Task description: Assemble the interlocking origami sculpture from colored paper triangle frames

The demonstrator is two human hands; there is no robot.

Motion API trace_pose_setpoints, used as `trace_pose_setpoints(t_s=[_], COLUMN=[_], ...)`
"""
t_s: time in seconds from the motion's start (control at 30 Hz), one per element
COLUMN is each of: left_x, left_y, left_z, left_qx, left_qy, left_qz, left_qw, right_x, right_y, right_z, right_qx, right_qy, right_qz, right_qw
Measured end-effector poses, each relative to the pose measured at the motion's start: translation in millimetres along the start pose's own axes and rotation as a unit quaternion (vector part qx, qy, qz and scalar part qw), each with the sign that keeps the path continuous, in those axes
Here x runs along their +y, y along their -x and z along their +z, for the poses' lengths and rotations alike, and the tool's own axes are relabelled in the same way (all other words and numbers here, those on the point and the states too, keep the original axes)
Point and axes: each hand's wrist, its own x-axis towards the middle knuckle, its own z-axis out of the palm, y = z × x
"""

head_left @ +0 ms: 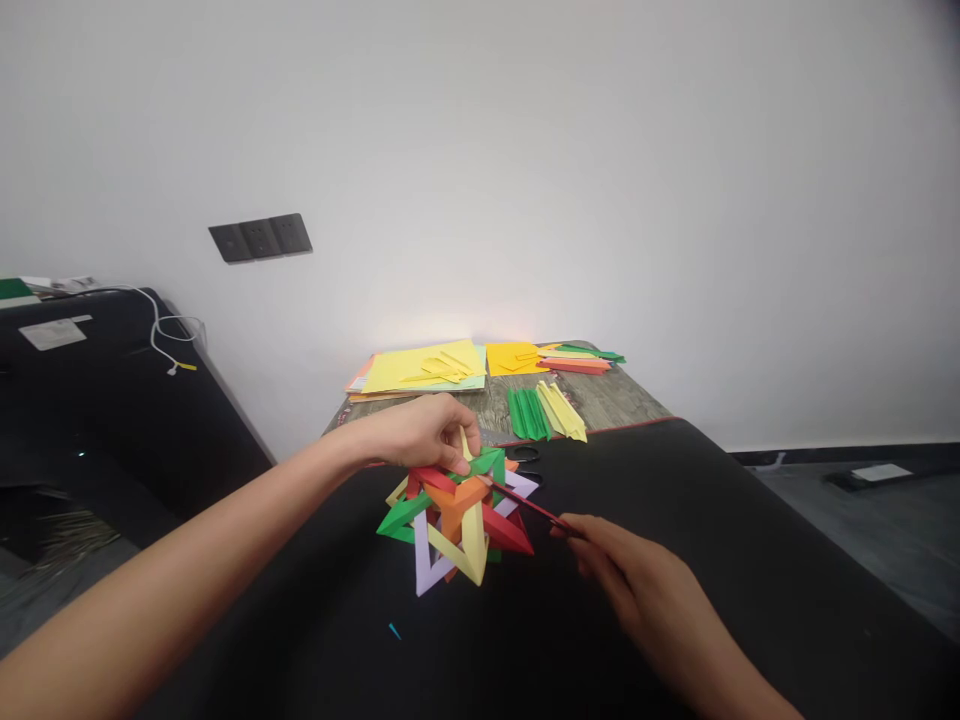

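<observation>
Bristling with points: paper star (453,512), green, red, orange, yellow, lilac.

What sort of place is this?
Likely a papercraft spot in an ordinary room, perhaps at home: wall sockets, stacked coloured paper and a multicoloured folded-paper star.

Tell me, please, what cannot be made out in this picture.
In the head view:
Underside of the paper star: hidden by its upper parts.
Held end of the slim tool: covered by the right hand.
Its tip: too small to tell what it touches.
Any print on the white label: too small.
Right forearm: cut off by the bottom edge.
</observation>
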Motion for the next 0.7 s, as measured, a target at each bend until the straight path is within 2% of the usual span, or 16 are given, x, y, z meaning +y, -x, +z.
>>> trace_pose_setpoints(t_s=[0.17,0.47,0.6,0.63,0.7], left_x=[1,0,3,4,5], left_y=[1,-1,3,7,20], left_z=[-0.4,-1.4,-2.1,-1.9,0.1], left_qx=[0.004,0.01,0.019,0.032,0.1], left_qy=[-0.006,-0.013,0.003,0.014,0.034], left_qz=[-0.009,-0.006,0.009,0.015,0.024], left_qw=[1.0,1.0,1.0,0.999,0.994], right_x=[7,12,16,19,29], right_y=[-14,-31,-39,-39,-37], right_z=[-12,-23,-39,-45,-58], right_qx=[-0.029,-0.111,-0.125,-0.124,-0.141], right_qy=[0.019,-0.037,-0.018,-0.015,-0.019], right_qz=[-0.025,-0.003,-0.015,-0.018,-0.017], right_qw=[0.999,0.993,0.992,0.992,0.99])
